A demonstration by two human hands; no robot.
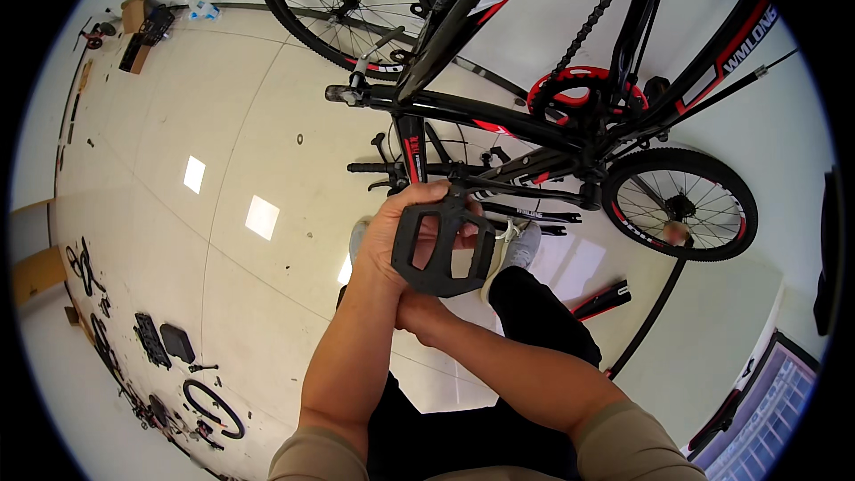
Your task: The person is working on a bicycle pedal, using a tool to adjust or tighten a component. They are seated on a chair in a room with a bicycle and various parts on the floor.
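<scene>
A black flat bike pedal (445, 249) sits at the end of a dark crank arm (525, 190) on the bicycle frame (499, 125), which is black with red and white markings. My left hand (392, 232) is closed round the pedal from behind, its thumb over the top by the crank end. Some fingertips show through the pedal's openings. My right hand (420, 316) crosses beneath my left wrist, below the pedal, with its fingers hidden. A red and black chainring (545, 93) and a chain (592, 22) are farther up the frame.
Two loose-looking wheels, one at upper left (307, 0) and one at right (739, 205), rest near the walls. A handlebar grip (363, 167) lies beyond my hands. Bike parts, including a curved black ring (233, 419), lie on the floor at left. Boxes (134, 13) stand far left.
</scene>
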